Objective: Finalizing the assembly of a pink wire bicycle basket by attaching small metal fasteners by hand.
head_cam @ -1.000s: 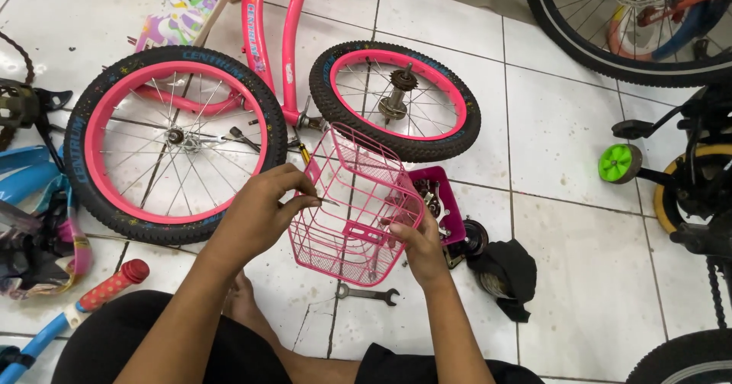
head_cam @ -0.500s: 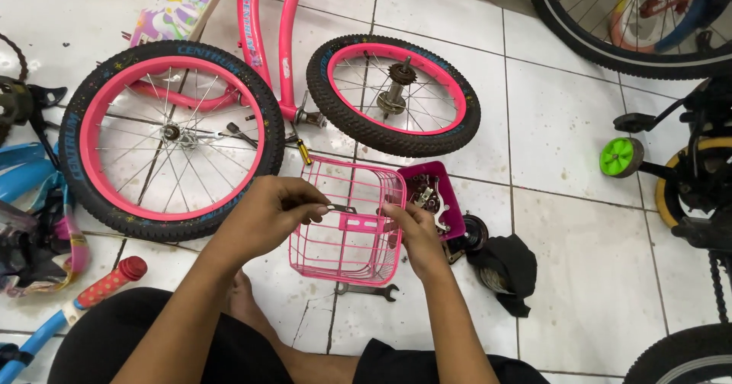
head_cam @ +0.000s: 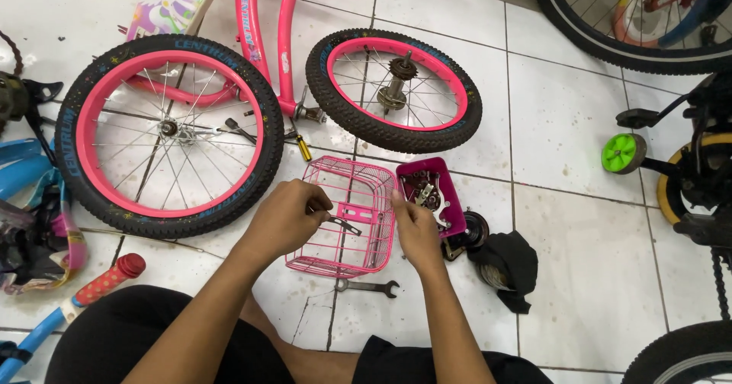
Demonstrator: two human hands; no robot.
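On the white tile floor [head_cam: 579, 224] lies a big wheel [head_cam: 169, 134] with a pink rim and a black tyre, far to the left. Next to it is a small wheel [head_cam: 393, 89] of the same colours, and a pink bike frame [head_cam: 263, 41] runs between the two. Just below the small wheel sits a pink wire basket [head_cam: 347, 220], standing on the floor in front of the person's knees. Both hands are at the basket. The left hand [head_cam: 284, 220] is over its left side, with fingers pinched shut on a thin dark metal piece [head_cam: 341, 222] that reaches across the basket. The right hand [head_cam: 415, 228] is at the basket's right edge, fingers curled in; I cannot tell what it grips. Touching the basket's right side is a small purple tray [head_cam: 435, 193] with metal bits inside. A black cloth [head_cam: 512, 266] lies near the tray. A grey wrench [head_cam: 367, 285] lies just below the basket. A little green wheel [head_cam: 623, 153] is well off to the right.
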